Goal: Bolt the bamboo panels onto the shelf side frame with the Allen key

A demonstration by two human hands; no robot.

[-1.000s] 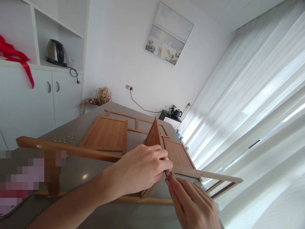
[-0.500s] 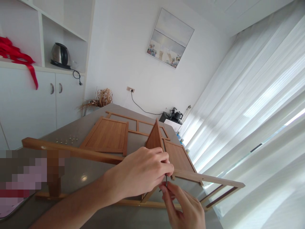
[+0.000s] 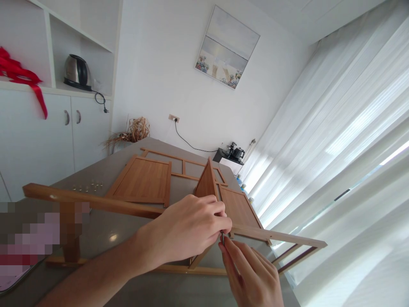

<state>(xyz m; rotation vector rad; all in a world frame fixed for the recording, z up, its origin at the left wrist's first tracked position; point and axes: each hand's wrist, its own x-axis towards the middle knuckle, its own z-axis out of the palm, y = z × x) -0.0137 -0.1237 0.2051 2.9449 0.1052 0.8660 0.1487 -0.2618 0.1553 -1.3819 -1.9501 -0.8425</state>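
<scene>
A wooden frame (image 3: 96,202) stands on edge across the near side of the table, with a wooden panel (image 3: 208,181) upright at its middle. My left hand (image 3: 191,226) is closed over the frame's top rail beside that panel, its fingers curled down and hiding the joint. Just below, my right hand (image 3: 252,268) pinches a thin metal hex key (image 3: 223,238) between thumb and fingers. The key's upper end meets the underside of my left fingers, so its tip is hidden.
Another wooden panel (image 3: 143,177) lies flat behind the frame, with a slatted wooden frame (image 3: 183,167) beyond and a further panel (image 3: 239,209) to the right. Several small fittings (image 3: 87,189) lie at the left on the grey table (image 3: 111,260). White curtains (image 3: 351,149) hang at the right.
My right hand has turned and shifted slightly right and down around the hex key, covering more of it. My left hand keeps its place on the frame; the view has shifted slightly.
</scene>
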